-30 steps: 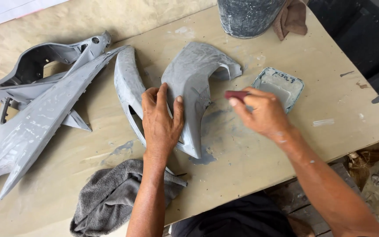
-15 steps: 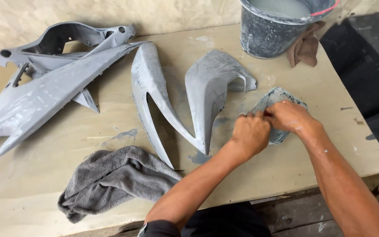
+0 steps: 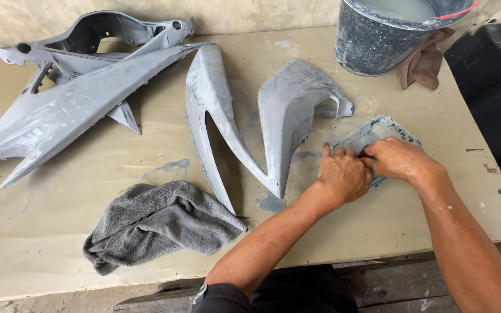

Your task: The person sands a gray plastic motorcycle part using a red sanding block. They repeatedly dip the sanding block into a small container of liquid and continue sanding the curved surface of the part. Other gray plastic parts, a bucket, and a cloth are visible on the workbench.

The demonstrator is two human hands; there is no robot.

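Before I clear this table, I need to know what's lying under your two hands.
A small grey-smeared square sheet lies flat on the plywood table beneath the left hand and right hand. Its near half is covered.

Plywood table [image 3: 117,232] bearing work items.
Grey fairing panels [image 3: 76,98], grey rag [image 3: 152,223], bucket [image 3: 378,40], sanding sheet [image 3: 378,130] on it.

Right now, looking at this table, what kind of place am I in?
Probably a small bodywork or paint-prep workshop. Grey primed fairing panels lie on a stained plywood table, a bucket of cloudy water stands at the far edge, and both the left hand and right hand press on a wet sanding sheet.
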